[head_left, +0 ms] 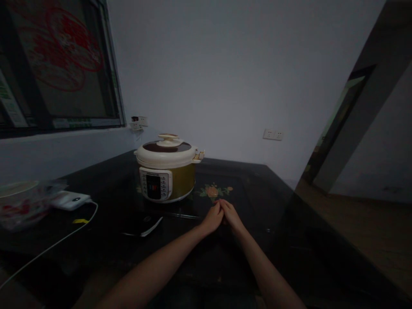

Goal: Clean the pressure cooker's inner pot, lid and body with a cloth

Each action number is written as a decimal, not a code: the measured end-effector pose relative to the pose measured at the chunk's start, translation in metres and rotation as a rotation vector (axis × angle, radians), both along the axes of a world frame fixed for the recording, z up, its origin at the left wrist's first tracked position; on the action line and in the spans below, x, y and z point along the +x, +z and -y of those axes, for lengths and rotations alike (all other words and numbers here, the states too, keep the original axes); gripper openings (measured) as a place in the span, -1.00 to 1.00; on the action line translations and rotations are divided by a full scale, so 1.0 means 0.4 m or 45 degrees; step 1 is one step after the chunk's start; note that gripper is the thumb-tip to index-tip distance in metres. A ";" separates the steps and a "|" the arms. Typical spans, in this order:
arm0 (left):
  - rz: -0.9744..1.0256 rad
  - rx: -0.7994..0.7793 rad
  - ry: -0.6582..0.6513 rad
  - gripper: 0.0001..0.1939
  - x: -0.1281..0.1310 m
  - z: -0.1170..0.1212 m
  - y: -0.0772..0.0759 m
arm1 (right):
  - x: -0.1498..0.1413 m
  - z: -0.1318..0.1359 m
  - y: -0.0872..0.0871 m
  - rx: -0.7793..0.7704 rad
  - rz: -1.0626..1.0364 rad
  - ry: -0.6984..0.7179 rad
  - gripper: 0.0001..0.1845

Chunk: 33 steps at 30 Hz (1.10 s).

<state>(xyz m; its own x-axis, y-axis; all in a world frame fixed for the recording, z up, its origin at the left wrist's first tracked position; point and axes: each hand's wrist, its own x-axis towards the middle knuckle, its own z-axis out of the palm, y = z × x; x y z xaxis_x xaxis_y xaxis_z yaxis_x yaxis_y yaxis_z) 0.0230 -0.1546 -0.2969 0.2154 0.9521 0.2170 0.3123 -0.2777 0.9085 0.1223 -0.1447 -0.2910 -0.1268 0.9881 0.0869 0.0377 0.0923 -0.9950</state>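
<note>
My left hand [213, 218] and my right hand [231, 216] meet over the dark glossy table [267, 206], fingertips touching in a peak. Their fingers look stretched forward, and I see nothing held in either one. What lies under the palms is hidden. Just beyond the fingertips is a flower pattern [212, 191] on the tabletop. To the left of my hands stands an electric pressure cooker [183, 180] with a cream lid, a gold-coloured body and a button panel. A thin black object with a pale edge [144, 226], perhaps a notebook, lies in front of the cooker.
At far left are a bowl-like container in clear plastic [24, 206], a white device [71, 200] with a white cable [61, 241], and a small yellow piece [80, 221]. Wall sockets [273, 134] sit behind the table. A doorway [337, 111] is at right.
</note>
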 end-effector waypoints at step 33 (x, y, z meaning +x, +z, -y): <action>0.565 0.831 0.955 -0.85 -0.713 -0.046 0.493 | -0.142 -0.169 0.304 0.300 -0.206 -0.004 -0.26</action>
<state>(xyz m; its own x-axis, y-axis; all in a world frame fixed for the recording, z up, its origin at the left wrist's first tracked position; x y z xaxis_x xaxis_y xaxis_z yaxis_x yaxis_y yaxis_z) -0.2623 -0.1363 -0.0997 -0.5949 0.4814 0.6437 0.2842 -0.6231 0.7286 0.0657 -0.0771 -0.1692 -0.0894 0.9386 0.3331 -0.1195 0.3219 -0.9392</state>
